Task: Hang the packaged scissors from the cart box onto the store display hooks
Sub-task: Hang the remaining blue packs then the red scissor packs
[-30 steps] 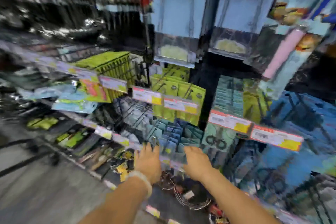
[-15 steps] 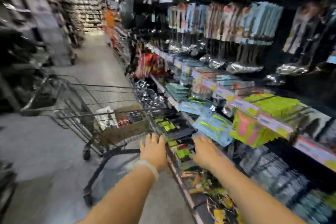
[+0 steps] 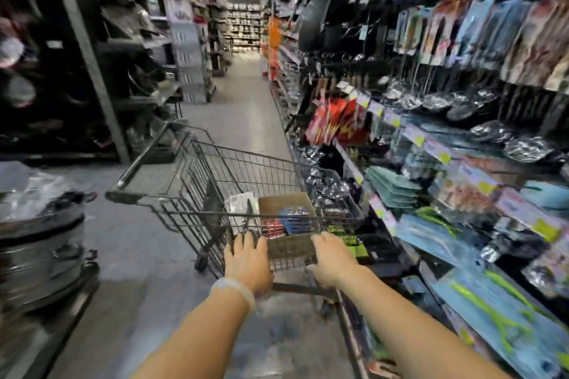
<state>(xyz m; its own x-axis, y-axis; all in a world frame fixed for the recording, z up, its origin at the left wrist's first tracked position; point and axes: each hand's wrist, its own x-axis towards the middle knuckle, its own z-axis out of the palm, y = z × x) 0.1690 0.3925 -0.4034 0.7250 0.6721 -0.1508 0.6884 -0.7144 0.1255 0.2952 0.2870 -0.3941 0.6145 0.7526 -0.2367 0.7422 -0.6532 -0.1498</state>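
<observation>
A person's two bare hands reach toward a wire shopping cart point(image 3: 215, 181) standing in a store aisle, seen from a head-worn camera looking forward and down. The left hand point(image 3: 248, 261) extends with its fingers straight, their tips at the near rim of the cart; its grip is open and holds nothing. A pale beaded bracelet point(image 3: 234, 288) circles that wrist. The right hand point(image 3: 332, 257) stretches out just beside it, fingers likewise straight and relaxed, its grip also open, lying over the near wire wall of the cart; whether it presses on the wire cannot be told through the blur.

Between and just beyond the two hands, inside the cart's basket, sits an open cardboard box point(image 3: 288, 201). In it lie the packaged scissors point(image 3: 294, 220), flat packs in blue and red, stacked loosely; their details are too blurred to read. White packets point(image 3: 241, 204) stand in the basket just left of the box.

To the right, display shelving point(image 3: 437, 151) runs the length of the aisle, hung with carded kitchen goods: teal packs point(image 3: 392, 191), red packs point(image 3: 335, 120), and metal ladles and strainers point(image 3: 440, 101) higher up. Price tags point(image 3: 414, 134) line the shelf edges. At the left edge stands a dark round bin point(image 3: 40, 252) beside another dark shelving unit point(image 3: 92, 49). The grey floor point(image 3: 240, 108) recedes toward brightly lit shelves far down the aisle.
</observation>
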